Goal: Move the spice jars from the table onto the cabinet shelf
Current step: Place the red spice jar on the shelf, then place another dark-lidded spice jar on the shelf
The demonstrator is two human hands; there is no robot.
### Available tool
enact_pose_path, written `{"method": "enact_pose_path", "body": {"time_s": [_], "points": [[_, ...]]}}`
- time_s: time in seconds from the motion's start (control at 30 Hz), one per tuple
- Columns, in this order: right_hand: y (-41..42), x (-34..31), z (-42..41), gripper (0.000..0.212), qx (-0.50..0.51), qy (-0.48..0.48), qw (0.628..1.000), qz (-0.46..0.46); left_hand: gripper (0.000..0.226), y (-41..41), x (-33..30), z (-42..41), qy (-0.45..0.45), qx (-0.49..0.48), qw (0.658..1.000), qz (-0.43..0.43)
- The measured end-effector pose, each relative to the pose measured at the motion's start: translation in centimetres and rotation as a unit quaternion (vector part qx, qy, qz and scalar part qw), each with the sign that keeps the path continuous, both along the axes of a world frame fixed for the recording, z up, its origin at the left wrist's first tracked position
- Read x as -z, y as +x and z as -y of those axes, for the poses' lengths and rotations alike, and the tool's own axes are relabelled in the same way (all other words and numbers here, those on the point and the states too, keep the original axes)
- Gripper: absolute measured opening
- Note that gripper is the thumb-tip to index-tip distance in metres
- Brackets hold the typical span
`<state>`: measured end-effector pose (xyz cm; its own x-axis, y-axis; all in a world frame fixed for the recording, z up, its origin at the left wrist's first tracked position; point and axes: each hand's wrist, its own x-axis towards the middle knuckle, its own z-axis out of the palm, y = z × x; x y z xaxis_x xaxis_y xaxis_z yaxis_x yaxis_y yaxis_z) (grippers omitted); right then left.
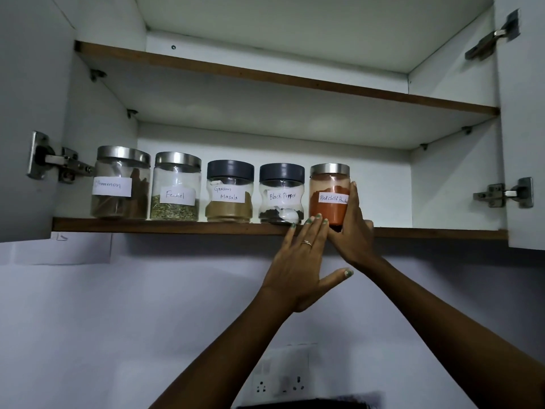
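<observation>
Several labelled spice jars stand in a row on the lower cabinet shelf (177,225): Cinnamon (119,184), Fennel (175,187), Garam Masala (229,191), Black Pepper (281,194) and Red Chilli Powder (328,193). My right hand (354,231) wraps the right side and base of the red chilli jar, which sits at the shelf's front edge. My left hand (298,261) is flat with fingers spread, its fingertips touching the shelf edge and the jar's lower left side.
The shelf has free room to the right of the red chilli jar. An upper shelf (280,81) holds nothing visible. Both cabinet doors hang open on metal hinges (53,163). A wall socket plate (280,385) sits below.
</observation>
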<state>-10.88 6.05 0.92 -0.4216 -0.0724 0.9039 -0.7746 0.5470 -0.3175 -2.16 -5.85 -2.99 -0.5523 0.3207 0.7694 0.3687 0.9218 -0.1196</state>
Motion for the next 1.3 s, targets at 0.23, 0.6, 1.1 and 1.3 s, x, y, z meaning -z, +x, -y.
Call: {"method": "enact_pose_path", "body": {"time_s": [0.23,0.6,1.1,1.3], "points": [[-0.6,1.0,0.3,0.103,0.059,0.003,0.998,-0.012,0.095,-1.3,0.9,-0.1,0.017,0.013,0.999,-0.023],[0.5,1.6,0.0,0.105,0.076,0.022,0.997,-0.015,0.096,-0.7,1.3,0.6,0.008,0.008,1.000,0.001],[10.9,14.5,5.2,0.044,-0.036,0.051,0.994,-0.088,0.072,8.8,11.8,4.2,0.216,0.111,0.968,0.064],[15.0,18.7,8.4,0.034,-0.086,0.063,0.993,-0.058,0.060,13.5,15.7,8.4,0.206,0.061,0.976,0.046]]}}
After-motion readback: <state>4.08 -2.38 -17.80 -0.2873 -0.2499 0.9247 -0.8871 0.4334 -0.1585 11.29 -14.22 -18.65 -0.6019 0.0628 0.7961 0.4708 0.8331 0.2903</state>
